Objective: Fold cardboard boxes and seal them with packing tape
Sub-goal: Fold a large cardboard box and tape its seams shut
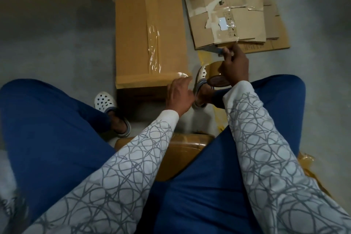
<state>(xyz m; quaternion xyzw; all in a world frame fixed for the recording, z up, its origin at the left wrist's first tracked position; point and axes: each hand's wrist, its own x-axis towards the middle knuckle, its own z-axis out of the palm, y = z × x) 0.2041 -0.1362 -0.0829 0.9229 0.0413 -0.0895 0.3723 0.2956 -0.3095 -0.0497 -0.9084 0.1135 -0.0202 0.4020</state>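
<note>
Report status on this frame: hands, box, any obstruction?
Left hand on near corner of box. Right hand grips cutter, tape roll beneath it. Top seam taped. Flattened cardboard alongside, not in the way.

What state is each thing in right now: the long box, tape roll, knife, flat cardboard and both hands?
Long box: closed, taped along its top seam.
Tape roll: just under the right hand, partly hidden.
Knife: gripped, blade pointing left.
Flat cardboard: stacked flat, not yet folded, old tape torn.
Left hand: fingers resting on the box's near corner.
Right hand: grips the knife.
</note>
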